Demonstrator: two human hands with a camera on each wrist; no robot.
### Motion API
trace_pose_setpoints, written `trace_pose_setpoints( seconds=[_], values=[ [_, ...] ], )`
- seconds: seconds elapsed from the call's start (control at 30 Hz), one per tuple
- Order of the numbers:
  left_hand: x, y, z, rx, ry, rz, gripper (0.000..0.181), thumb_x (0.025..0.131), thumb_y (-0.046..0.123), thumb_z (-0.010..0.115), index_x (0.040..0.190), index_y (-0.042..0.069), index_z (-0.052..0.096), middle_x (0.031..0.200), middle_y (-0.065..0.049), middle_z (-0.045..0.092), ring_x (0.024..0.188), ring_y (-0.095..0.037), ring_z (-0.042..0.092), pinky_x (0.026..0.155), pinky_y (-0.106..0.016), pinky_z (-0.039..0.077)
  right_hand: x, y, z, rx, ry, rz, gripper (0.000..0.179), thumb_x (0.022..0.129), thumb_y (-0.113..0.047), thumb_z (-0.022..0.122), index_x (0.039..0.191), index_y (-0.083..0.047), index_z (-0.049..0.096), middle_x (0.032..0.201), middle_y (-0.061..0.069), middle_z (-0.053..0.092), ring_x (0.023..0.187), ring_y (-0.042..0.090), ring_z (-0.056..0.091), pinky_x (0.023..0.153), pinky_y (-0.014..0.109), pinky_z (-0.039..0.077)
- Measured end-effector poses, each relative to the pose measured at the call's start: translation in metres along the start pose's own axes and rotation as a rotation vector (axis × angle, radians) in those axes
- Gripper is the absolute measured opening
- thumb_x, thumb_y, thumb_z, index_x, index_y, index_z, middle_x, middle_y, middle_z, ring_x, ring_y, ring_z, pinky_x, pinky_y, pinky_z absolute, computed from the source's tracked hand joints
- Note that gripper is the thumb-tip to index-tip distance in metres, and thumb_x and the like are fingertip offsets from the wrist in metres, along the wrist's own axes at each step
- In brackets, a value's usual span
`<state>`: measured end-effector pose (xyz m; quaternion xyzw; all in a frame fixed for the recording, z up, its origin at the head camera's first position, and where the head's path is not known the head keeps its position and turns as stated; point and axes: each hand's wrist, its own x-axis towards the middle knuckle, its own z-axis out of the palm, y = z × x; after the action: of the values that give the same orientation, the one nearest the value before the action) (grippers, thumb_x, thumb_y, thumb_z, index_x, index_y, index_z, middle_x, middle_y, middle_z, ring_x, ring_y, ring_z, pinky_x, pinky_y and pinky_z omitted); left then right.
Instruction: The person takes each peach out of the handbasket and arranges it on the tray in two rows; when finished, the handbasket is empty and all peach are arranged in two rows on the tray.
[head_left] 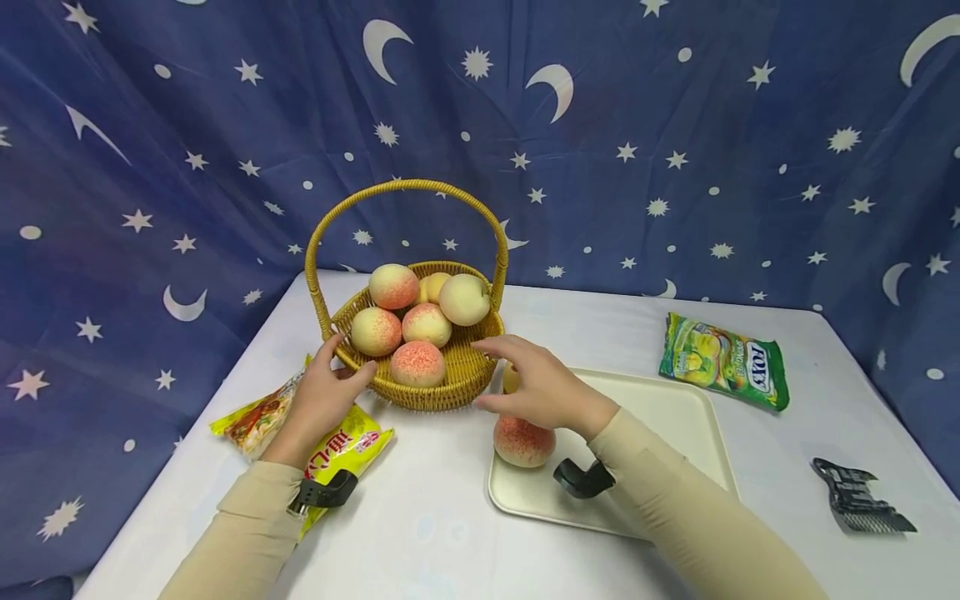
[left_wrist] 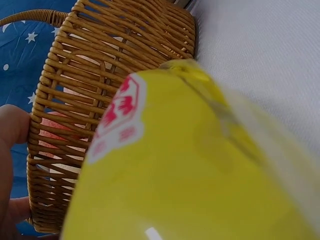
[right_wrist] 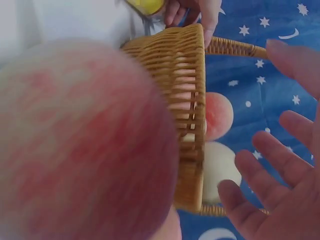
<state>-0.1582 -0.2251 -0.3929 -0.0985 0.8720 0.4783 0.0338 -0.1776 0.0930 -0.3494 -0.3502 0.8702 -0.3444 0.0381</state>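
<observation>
A woven wicker basket (head_left: 465, 379) with a tall hooped handle holds several peaches (head_left: 417, 364), some blushed red, some pale. My left hand (head_left: 322, 406) holds its left front rim, thumb and forefinger apart on the edge. In the left wrist view, fingertips of that left hand (left_wrist: 7, 145) meet the wicker rim. My right hand (head_left: 536, 383) hovers by the basket's right side, fingers spread, holding nothing. Below it a red peach (head_left: 524, 442) lies on a cream tray (head_left: 607, 508); a yellowish fruit (head_left: 511, 379) behind it is mostly hidden by the hand.
Under my left forearm lie a yellow packet (head_left: 352, 446) and another food packet (head_left: 262, 412). Right of the tray are a green Fox's candy bag (head_left: 723, 361) and a black item in clear wrap (head_left: 858, 497). A blue star-patterned cloth (head_left: 637, 167) hangs behind the white table.
</observation>
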Motion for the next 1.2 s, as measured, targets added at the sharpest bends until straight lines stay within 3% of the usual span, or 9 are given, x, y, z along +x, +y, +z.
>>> trace_pose_setpoints(
  seconds=[0.2, 0.4, 0.77, 1.2],
  values=[
    [0.000, 0.000, 0.000, 0.003, 0.005, 0.000, 0.091, 0.097, 0.049, 0.060, 0.163, 0.017, 0.006, 0.153, -0.027, 0.035, 0.135, -0.041, 0.042, 0.103, -0.056, 0.042, 0.033, -0.009, 0.011, 0.005, 0.018, -0.002, 0.068, 0.086, -0.031, 0.080, 0.144, -0.009, 0.053, 0.144, 0.006, 0.052, 0.134, 0.021, 0.045, 0.111, 0.040, 0.036],
    [-0.001, 0.000, 0.001, 0.001, 0.005, 0.005, 0.091, 0.097, 0.048, 0.060, 0.163, 0.017, 0.006, 0.153, -0.026, 0.035, 0.135, -0.041, 0.041, 0.104, -0.056, 0.041, 0.055, -0.010, 0.027, -0.013, -0.016, 0.061, 0.066, 0.089, -0.030, 0.078, 0.146, -0.011, 0.051, 0.146, 0.005, 0.051, 0.136, 0.021, 0.044, 0.112, 0.037, 0.035],
    [0.000, 0.000, 0.001, 0.002, 0.019, 0.016, 0.089, 0.097, 0.046, 0.060, 0.163, 0.015, 0.008, 0.152, -0.026, 0.036, 0.133, -0.041, 0.043, 0.101, -0.054, 0.044, 0.074, -0.010, 0.045, -0.006, -0.034, 0.143, 0.067, 0.089, -0.031, 0.076, 0.147, -0.010, 0.050, 0.145, 0.007, 0.052, 0.133, 0.022, 0.047, 0.109, 0.036, 0.038],
    [-0.001, 0.001, 0.001, 0.001, 0.011, 0.009, 0.091, 0.097, 0.048, 0.060, 0.163, 0.017, 0.006, 0.155, -0.026, 0.032, 0.135, -0.041, 0.042, 0.102, -0.055, 0.043, 0.089, -0.011, 0.054, -0.092, -0.066, 0.173, 0.064, 0.088, -0.036, 0.077, 0.145, -0.015, 0.055, 0.142, 0.000, 0.056, 0.130, 0.018, 0.050, 0.107, 0.034, 0.040]
  ],
)
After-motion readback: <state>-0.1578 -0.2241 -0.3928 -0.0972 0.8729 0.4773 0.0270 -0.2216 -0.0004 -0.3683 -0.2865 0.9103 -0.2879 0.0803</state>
